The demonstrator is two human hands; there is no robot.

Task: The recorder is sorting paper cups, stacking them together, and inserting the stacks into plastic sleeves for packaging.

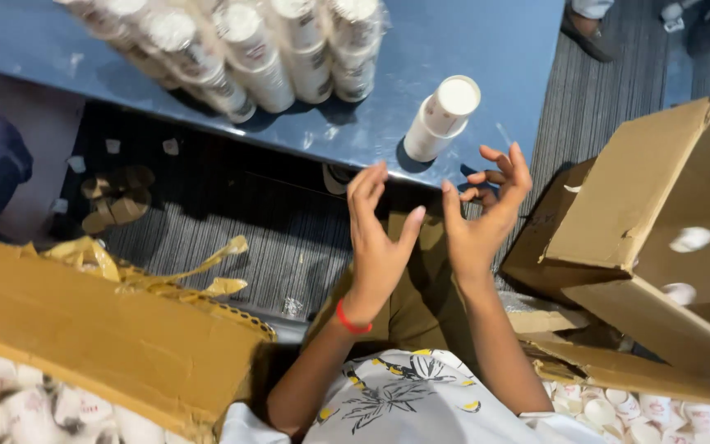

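Brown cardboard boxes (659,214) (100,329) flank; plastic-wrapped white cup stacks (248,49) on the table.

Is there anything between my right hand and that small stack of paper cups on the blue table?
Nothing: in the head view, only bare blue table edge separates the empty right hand from the cup stack.

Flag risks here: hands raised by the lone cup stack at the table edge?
1. The short cup stack stands close to the blue table edge; the right hand or left hand, both empty, might knock it off.
2. The wrapped cup bundle seems to lean and could tip.
3. The open cardboard box crowds the right elbow.
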